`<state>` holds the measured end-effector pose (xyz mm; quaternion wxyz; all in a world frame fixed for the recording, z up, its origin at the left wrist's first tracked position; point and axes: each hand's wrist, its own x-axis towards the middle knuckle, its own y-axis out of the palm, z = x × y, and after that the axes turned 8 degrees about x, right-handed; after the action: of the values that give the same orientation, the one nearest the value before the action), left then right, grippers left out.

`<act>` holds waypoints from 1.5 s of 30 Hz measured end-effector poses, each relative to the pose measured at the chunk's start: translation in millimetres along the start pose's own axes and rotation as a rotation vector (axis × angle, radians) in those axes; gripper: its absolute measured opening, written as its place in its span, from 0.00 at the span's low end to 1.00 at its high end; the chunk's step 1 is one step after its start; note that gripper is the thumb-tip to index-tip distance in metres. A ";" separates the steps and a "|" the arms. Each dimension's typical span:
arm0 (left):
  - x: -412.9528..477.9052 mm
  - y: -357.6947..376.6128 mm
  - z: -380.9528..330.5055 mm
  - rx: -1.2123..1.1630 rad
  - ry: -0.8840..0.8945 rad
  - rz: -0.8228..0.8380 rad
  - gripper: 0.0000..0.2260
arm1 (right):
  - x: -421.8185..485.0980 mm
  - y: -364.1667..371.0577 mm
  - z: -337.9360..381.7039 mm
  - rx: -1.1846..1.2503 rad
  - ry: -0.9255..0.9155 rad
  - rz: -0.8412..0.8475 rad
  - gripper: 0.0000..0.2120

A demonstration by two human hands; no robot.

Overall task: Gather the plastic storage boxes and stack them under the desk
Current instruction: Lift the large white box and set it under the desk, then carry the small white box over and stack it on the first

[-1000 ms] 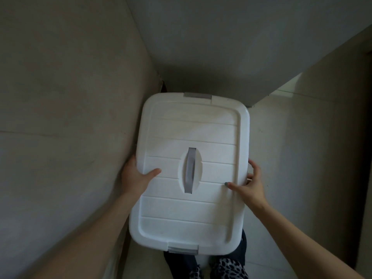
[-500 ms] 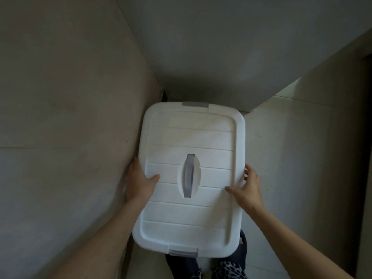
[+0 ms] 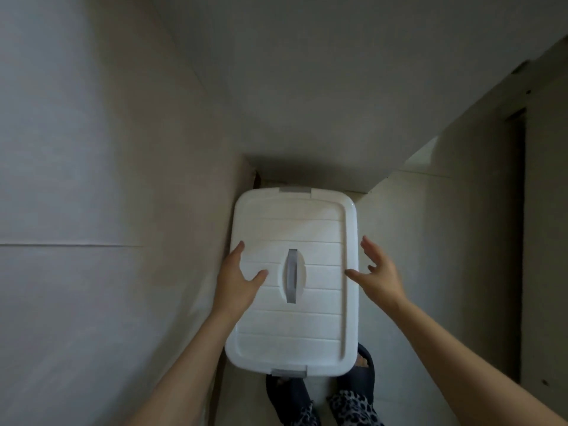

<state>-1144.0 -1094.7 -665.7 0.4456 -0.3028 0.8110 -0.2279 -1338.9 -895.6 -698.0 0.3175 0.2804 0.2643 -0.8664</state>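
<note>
A white plastic storage box (image 3: 292, 333) with a ribbed lid, a grey lid handle (image 3: 291, 275) and grey end clips sits low in front of me, its far end near the shadow under the desk (image 3: 338, 87). My left hand (image 3: 238, 279) hovers at the lid's left edge with fingers spread. My right hand (image 3: 379, 272) is off the box at its right edge, fingers apart and holding nothing.
A pale panel or wall (image 3: 107, 210) runs close along the box's left side. Light floor tiles (image 3: 430, 241) lie to the right, with a dark gap at a panel further right. My feet in dark slippers (image 3: 353, 385) stand just behind the box.
Both hands gripped the box's sides before; now they have let go and spread open. The box appears lower and farther from me, toward the space under the desk.
</note>
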 end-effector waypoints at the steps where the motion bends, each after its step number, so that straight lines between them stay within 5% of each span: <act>1: -8.9 -8.1 -9.6 -0.020 0.013 0.010 0.35 | -8.9 -3.4 11.2 0.013 -0.015 0.012 0.39; 13: -133.8 -113.0 -126.7 -0.196 0.172 -0.127 0.32 | -146.4 -66.5 160.3 0.135 -0.210 0.022 0.35; 27: -330.0 -244.6 -267.0 -0.164 0.588 -0.277 0.29 | -343.7 -178.4 299.4 0.168 -0.612 -0.033 0.34; 36: -441.7 -242.5 -330.8 -0.139 0.817 -0.213 0.28 | -470.0 -245.3 321.9 0.201 -0.788 -0.142 0.34; 45: -519.9 -217.8 -378.1 -0.178 1.127 -0.024 0.28 | -584.4 -295.6 288.0 0.314 -0.853 -0.488 0.32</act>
<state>-1188.6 -851.2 -33.7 -0.0856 -0.1800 0.9360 -0.2901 -1262.2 -649.3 -30.7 0.1399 -0.1237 0.0359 -0.9818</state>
